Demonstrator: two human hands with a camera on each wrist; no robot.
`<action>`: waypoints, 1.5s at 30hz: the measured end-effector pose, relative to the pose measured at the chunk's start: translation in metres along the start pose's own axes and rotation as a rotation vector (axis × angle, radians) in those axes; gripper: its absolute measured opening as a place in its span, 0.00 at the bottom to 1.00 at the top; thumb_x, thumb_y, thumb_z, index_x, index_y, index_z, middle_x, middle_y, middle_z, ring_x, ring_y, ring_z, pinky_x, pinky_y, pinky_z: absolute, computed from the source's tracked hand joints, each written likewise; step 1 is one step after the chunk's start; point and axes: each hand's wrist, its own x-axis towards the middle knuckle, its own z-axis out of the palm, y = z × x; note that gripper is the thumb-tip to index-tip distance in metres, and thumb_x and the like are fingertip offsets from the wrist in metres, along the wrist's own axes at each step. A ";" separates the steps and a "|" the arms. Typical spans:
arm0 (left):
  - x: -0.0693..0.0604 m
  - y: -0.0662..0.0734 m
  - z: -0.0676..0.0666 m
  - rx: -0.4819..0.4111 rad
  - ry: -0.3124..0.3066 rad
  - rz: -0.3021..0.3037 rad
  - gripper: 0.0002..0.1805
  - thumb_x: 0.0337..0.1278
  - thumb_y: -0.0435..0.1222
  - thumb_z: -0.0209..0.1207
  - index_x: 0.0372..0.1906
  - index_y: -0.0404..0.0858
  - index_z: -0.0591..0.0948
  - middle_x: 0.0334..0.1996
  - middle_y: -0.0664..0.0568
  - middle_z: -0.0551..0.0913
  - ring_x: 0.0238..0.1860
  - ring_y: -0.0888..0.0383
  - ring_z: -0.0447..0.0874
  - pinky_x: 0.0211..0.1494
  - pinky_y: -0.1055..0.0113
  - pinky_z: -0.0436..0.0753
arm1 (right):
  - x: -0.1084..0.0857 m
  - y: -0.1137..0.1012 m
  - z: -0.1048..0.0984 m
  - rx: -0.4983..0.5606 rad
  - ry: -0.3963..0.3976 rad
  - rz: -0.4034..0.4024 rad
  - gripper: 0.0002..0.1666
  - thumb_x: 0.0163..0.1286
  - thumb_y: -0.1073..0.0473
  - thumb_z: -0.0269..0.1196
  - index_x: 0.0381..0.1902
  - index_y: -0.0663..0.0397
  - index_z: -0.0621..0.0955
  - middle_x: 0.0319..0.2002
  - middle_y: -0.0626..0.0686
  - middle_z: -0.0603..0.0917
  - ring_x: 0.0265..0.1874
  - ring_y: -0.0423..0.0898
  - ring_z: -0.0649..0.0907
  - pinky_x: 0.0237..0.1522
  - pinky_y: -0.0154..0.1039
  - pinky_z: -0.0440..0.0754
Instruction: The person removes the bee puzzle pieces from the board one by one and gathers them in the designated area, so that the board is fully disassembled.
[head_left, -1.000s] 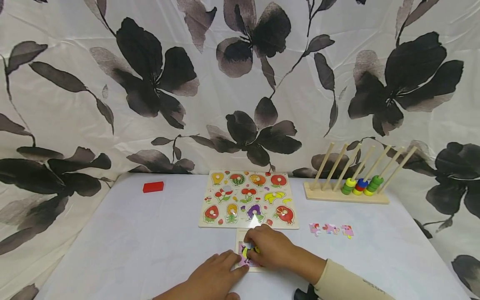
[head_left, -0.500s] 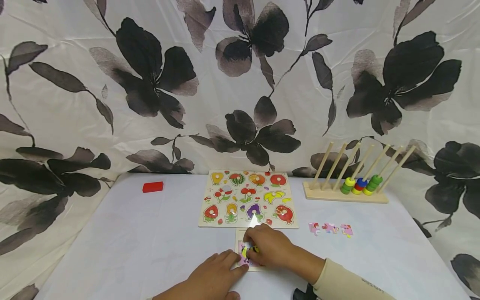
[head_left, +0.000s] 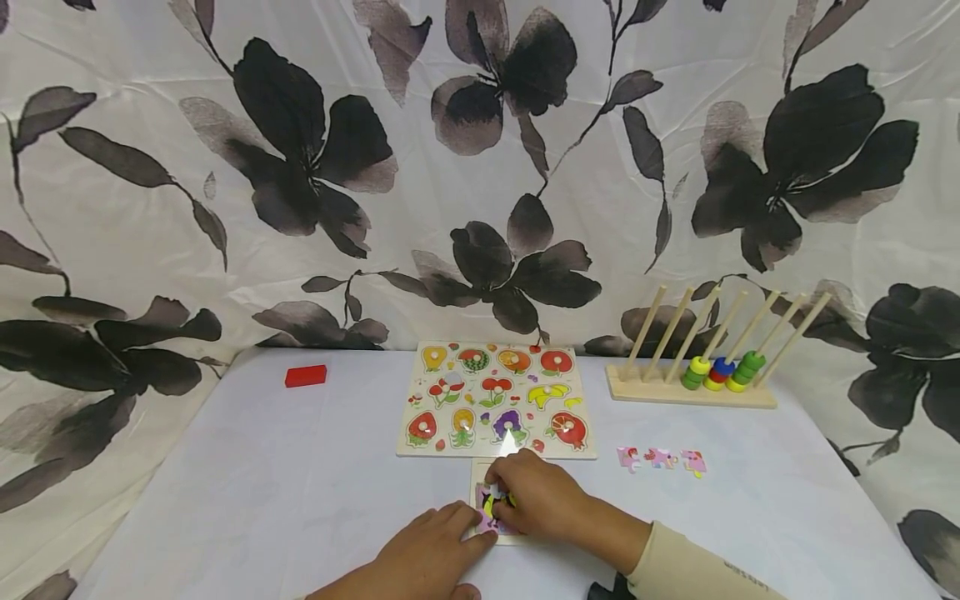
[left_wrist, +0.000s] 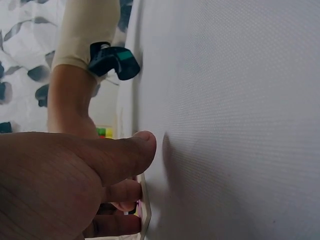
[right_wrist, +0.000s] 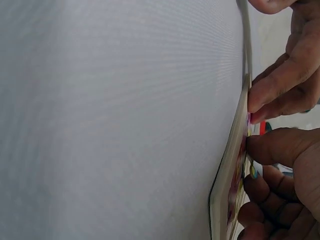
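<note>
A small jigsaw board (head_left: 482,472) with a pale wooden border lies in front of me, showing pink, yellow and black picture parts. My left hand (head_left: 435,543) rests its fingertips on the board's left side, fingers extended. Over the board, my right hand (head_left: 546,497) has its thumb and fingers curled. In the right wrist view, a small coloured puzzle piece (right_wrist: 253,172) shows its edge between that thumb and a finger, tilted at the board. Much of the board is hidden by the right hand. Three loose pink puzzle pieces (head_left: 662,457) lie to the right.
A fruit peg puzzle (head_left: 442,449) lies just beyond the small board. At the back right stands a wooden peg rack (head_left: 693,397) with coloured rings on some pegs. A red block (head_left: 306,375) lies at the back left, and a floral curtain (head_left: 480,167) hangs behind the table.
</note>
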 end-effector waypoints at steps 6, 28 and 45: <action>0.002 0.000 -0.001 -0.011 -0.029 -0.016 0.33 0.59 0.59 0.67 0.68 0.52 0.79 0.56 0.56 0.74 0.60 0.57 0.72 0.60 0.59 0.79 | 0.000 0.001 0.001 0.009 0.006 -0.013 0.16 0.62 0.55 0.75 0.46 0.50 0.85 0.30 0.38 0.76 0.34 0.36 0.72 0.34 0.30 0.77; 0.002 -0.002 0.001 -0.011 -0.042 0.008 0.32 0.61 0.59 0.65 0.68 0.53 0.78 0.58 0.56 0.74 0.62 0.56 0.73 0.61 0.57 0.80 | -0.003 0.006 0.001 -0.060 0.033 -0.065 0.19 0.61 0.50 0.75 0.49 0.47 0.88 0.39 0.39 0.81 0.39 0.36 0.73 0.38 0.31 0.78; 0.001 -0.001 0.000 -0.038 -0.036 -0.011 0.32 0.60 0.58 0.67 0.68 0.53 0.78 0.59 0.57 0.74 0.63 0.56 0.73 0.62 0.56 0.80 | -0.030 0.037 -0.018 -0.036 0.113 0.102 0.20 0.56 0.52 0.77 0.46 0.45 0.86 0.33 0.39 0.76 0.37 0.40 0.75 0.36 0.39 0.80</action>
